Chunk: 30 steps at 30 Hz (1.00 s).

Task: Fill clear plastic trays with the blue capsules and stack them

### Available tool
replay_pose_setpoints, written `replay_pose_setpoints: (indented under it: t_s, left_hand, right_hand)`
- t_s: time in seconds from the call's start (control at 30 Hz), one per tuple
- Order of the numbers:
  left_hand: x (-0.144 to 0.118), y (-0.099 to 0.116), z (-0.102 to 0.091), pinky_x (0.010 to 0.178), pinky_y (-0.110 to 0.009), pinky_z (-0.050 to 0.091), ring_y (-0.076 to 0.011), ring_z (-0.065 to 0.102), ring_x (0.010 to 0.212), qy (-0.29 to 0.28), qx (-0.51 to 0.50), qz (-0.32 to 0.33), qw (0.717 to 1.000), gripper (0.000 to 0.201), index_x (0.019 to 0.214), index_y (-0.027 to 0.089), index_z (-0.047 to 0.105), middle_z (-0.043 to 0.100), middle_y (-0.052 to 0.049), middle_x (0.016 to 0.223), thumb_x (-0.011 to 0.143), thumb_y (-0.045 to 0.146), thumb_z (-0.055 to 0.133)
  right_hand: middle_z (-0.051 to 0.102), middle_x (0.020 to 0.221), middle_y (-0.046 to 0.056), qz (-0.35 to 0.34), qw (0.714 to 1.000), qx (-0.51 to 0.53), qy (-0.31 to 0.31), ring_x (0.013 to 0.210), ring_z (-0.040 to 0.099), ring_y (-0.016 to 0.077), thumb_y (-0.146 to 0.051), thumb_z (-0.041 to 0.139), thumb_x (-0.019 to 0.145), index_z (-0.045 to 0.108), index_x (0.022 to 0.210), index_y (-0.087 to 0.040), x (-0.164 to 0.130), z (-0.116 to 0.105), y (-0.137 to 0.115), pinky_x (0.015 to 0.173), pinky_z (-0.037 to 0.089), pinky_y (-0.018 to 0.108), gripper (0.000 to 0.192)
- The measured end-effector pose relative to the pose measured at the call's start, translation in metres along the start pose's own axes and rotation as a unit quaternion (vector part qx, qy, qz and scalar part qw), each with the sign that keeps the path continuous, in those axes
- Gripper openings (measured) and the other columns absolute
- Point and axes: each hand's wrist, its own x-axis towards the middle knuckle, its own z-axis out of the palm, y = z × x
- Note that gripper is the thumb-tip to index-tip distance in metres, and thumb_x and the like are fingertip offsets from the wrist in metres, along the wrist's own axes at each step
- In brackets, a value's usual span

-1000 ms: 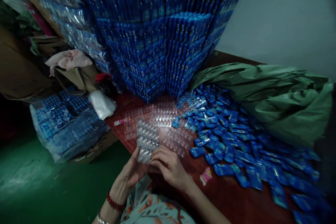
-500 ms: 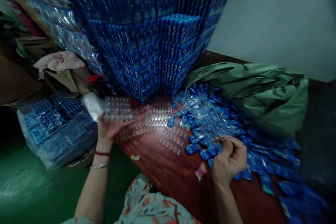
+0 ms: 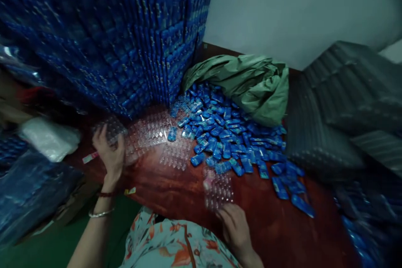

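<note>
My left hand (image 3: 108, 148) is at the left of the red-brown table, fingers apart, touching or just above a clear moulded plastic tray (image 3: 115, 129). At the table's front edge, my right hand (image 3: 237, 228) has its fingers closed at the near edge of another clear plastic tray (image 3: 219, 192). A pink wrapper (image 3: 208, 180) shows through or beside that tray. More clear trays (image 3: 177, 153) lie between the hands, with one small blue packet (image 3: 171, 134) at their edge. Behind them spreads a loose heap of small blue packets (image 3: 224, 134).
Tall stacks of blue packs (image 3: 153, 42) stand at the back left. A green sack (image 3: 251, 79) slumps behind the heap. Dark grey ribbed trays (image 3: 326, 125) are piled at right. White plastic (image 3: 52, 138) and a wrapped blue bundle (image 3: 28, 201) sit at left.
My right hand has drawn the clear tray off the blue heap toward my body. My left hand now reaches over a tray at the left. The view has swung right.
</note>
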Motion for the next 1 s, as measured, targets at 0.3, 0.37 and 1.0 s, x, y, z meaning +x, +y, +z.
replay_pose_setpoints:
  t_s: [0.3, 0.37, 1.0]
  left_hand:
    - [-0.109, 0.047, 0.059, 0.105, -0.055, 0.024, -0.0291, 0.05, 0.115, -0.419, 0.138, 0.351, 0.826, 0.033, 0.118, 0.02, 0.057, 0.058, -0.013, 0.121, 0.09, 0.029, 0.045]
    - [-0.107, 0.036, 0.061, 0.104, -0.059, 0.022, -0.0311, 0.05, 0.115, -0.389, 0.189, 0.336, 0.837, 0.032, 0.116, 0.019, 0.059, 0.058, -0.014, 0.121, 0.089, 0.023, 0.043]
    - [0.008, 0.191, 0.302, 0.104, -0.058, 0.023, -0.0328, 0.035, 0.129, -0.427, 0.083, 0.32, 0.842, 0.049, 0.138, 0.021, 0.038, 0.04, -0.015, 0.141, 0.093, 0.04, 0.037]
  right_hand:
    - [0.066, 0.111, 0.008, -0.031, 0.968, 0.08, -0.238, 0.112, 0.053, 0.021, -0.009, 0.042, 0.082, 0.06, 0.109, -0.02, -0.029, -0.021, 0.019, 0.1, 0.042, 0.045, 0.034]
    - [0.065, 0.111, 0.008, -0.02, 0.967, 0.101, -0.232, 0.113, 0.052, 0.0212, -0.005, 0.041, 0.077, 0.06, 0.107, -0.019, -0.022, -0.015, 0.028, 0.102, 0.04, 0.046, 0.038]
    - [0.06, 0.121, 0.013, 0.325, 0.936, 0.046, -0.13, 0.121, 0.049, 0.0254, -0.045, 0.022, 0.096, 0.054, 0.125, -0.018, 0.243, 0.117, 0.297, 0.104, 0.033, 0.045, 0.051]
